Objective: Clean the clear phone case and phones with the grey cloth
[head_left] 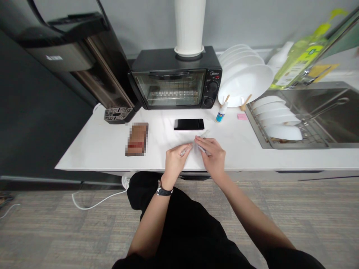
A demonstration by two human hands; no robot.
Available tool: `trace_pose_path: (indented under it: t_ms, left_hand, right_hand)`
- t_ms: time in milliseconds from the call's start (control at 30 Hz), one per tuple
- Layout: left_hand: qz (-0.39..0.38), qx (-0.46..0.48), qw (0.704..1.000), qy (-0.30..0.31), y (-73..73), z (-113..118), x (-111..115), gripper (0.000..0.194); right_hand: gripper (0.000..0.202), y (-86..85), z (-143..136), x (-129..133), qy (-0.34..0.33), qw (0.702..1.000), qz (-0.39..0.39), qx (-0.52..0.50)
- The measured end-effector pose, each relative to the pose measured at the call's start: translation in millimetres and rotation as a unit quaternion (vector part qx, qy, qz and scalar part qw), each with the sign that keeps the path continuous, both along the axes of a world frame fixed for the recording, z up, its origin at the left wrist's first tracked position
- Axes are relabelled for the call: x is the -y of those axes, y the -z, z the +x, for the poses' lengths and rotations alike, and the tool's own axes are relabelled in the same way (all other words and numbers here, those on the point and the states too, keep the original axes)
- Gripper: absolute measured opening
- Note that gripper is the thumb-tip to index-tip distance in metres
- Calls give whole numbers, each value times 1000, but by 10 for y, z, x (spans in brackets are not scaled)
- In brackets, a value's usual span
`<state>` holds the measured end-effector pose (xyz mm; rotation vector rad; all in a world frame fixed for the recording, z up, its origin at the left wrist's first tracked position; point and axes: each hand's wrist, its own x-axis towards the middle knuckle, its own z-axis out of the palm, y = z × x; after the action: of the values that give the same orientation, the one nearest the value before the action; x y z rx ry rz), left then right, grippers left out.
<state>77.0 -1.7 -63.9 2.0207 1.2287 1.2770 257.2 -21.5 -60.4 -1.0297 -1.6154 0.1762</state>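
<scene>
My left hand (176,158) is closed at the front of the white counter (112,162), its fingertips pinched together. Something small and shiny shows at its fingers; I cannot make out what it is. Close beside it, my right hand (213,154) is closed on a thin whitish piece (206,133) that sticks out past the fingertips. The fingers hide most of this piece. Just beyond both hands lies a black-screened phone (189,124), flat on the counter. Farther right stands a small white bottle with a blue label (220,114), near a little pink piece (242,116).
A pixelated brown item (137,140) lies left of my hands. Behind are a drink dispenser (84,63), a toaster oven (174,89) bearing a white cylinder (190,28), and upright white plates (246,82). The sink (340,130) with a dish rack is at right.
</scene>
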Motion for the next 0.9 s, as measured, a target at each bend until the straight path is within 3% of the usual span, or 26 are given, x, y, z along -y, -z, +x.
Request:
trace_pose_path:
  t_ms: [200, 400, 567, 767, 900]
  left_hand:
    - [9, -18, 1000, 19, 23, -55, -27, 34]
    - [-1, -22, 1000, 17, 11, -51, -20, 38]
    - [-13, -14, 1000, 2, -18, -25, 3, 20]
    - [-19, 9, 1000, 1, 40, -8, -7, 20]
    - [-23, 13, 1000, 0, 61, -15, -10, 21]
  right_hand:
    - [66, 69, -410, 239, -84, 996, 7, -7]
    - [64, 99, -267, 160, -120, 992, 34, 17]
    - [56, 54, -23, 36, -86, 995, 29, 37]
    - [46, 1, 352, -177, 25, 998, -17, 59]
    - [48, 9, 471, -252, 43, 997, 13, 65]
